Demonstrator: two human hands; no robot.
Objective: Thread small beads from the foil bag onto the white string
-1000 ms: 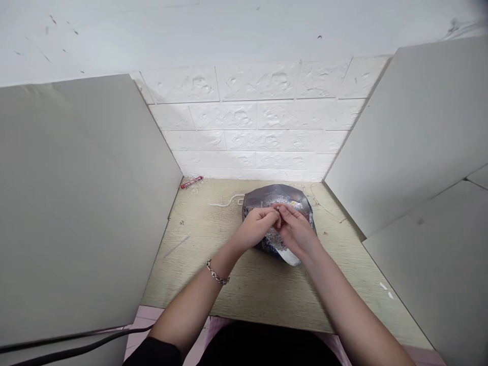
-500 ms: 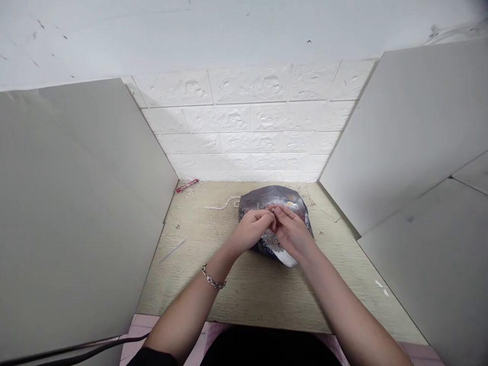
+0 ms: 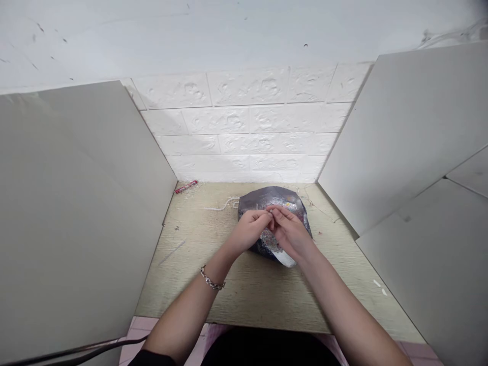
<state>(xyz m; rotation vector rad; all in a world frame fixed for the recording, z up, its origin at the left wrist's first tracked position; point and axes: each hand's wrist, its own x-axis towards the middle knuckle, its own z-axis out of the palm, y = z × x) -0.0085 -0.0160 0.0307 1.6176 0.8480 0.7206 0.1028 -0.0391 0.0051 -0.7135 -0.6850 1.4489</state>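
My left hand (image 3: 249, 230) and my right hand (image 3: 290, 232) meet fingertip to fingertip above a shiny purple foil bag (image 3: 271, 198) of small beads (image 3: 270, 240) on the wooden table (image 3: 251, 284). Both pinch something tiny between thumb and fingers; it is too small to make out. A chain bracelet (image 3: 212, 280) circles my left wrist. The lower part of the bag is hidden under my hands.
A string of pale beads (image 3: 223, 205) lies left of the bag. A small red stick (image 3: 186, 186) rests at the back left corner. A thin clear rod (image 3: 172, 251) lies near the left board. Grey boards wall the table on both sides, white brick wall behind.
The hands stay together over the bag with only slight finger movement. The view has shifted a little, so everything sits slightly further left.
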